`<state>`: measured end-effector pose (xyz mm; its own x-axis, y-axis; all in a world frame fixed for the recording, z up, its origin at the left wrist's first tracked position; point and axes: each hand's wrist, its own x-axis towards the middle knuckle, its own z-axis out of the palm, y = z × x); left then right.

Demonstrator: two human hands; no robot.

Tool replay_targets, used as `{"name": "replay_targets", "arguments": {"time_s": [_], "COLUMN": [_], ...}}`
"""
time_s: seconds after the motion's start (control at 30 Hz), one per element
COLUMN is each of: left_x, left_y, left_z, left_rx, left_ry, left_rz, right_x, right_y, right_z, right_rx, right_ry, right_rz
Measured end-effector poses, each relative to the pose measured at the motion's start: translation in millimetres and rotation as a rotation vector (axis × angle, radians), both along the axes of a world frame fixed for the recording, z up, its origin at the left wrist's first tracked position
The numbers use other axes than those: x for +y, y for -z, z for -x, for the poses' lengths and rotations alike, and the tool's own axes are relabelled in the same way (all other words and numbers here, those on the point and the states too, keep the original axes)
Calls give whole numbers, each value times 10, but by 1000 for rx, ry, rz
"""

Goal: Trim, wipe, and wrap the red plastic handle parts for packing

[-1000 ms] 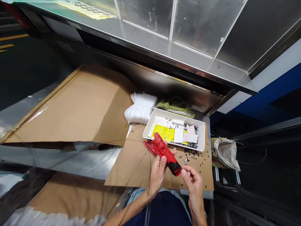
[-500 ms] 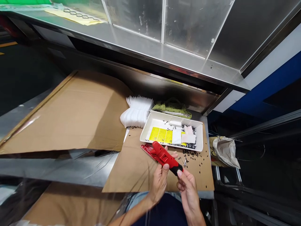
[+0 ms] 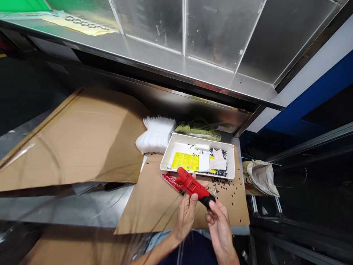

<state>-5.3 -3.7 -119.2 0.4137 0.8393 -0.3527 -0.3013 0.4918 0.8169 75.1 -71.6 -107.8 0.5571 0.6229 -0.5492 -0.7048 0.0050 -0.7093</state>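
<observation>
A red and black handheld tool is held tilted above the cardboard, its flat red end pointing up and left. My left hand grips the middle of its body from below, thumb on the near side and fingertips showing beyond it. With thumb and bent fingers, my right hand pinches the black lower end. Whether that hand also holds a small part cannot be seen. Just behind the tool lies a white tray with yellow labels, white and pink pieces and many small black parts.
Small black parts and a small metal item lie on the cardboard sheet. White foam sleeves and a green patterned pouch stand behind. A large carton fills the left; a paper bag sits right.
The view has shifted slightly, so the tray and bench appear a little lower and further left. Both hands keep their hold on the red tool, which has hardly moved.
</observation>
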Motion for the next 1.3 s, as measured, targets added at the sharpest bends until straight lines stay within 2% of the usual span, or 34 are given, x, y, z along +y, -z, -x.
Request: {"name": "replay_targets", "arguments": {"time_s": [0.1, 0.4, 0.63, 0.73, 0.87, 0.97, 1.07, 1.13, 1.23, 1.3], "left_x": [5, 32, 26, 14, 3, 16, 62, 113, 199, 243], "left_y": [-23, -43, -74, 17, 248, 321, 221, 85, -134, -244], "left_z": [-16, -32, -49, -33, 13, 32, 2, -46, -122, -152], "left_rx": [37, 127, 164, 206, 196, 202, 239, 189, 7, -92], "left_ry": [52, 82, 98, 127, 139, 143, 96, 39, -58, -106], "left_rz": [-156, -248, -321, -413, -630, -681, -553, -352, -18, 127], "right_x": [2, 19, 44, 68, 92, 91, 60, 23, -46, -85], "right_y": [6, 34, 62, 92, 110, 82, 43, 25, 11, 4], "right_z": [-16, -60, -61, -59, -44, -23, -10, -20, -54, -67], "right_rx": [-30, -49, -151, -190, -188, -173, -174, -176, -201, -244], "right_ry": [-10, -29, -28, -18, -42, -73, -55, -85, -163, -168], "right_rz": [11, 16, -11, 9, 31, 44, 65, 67, 55, 64]}}
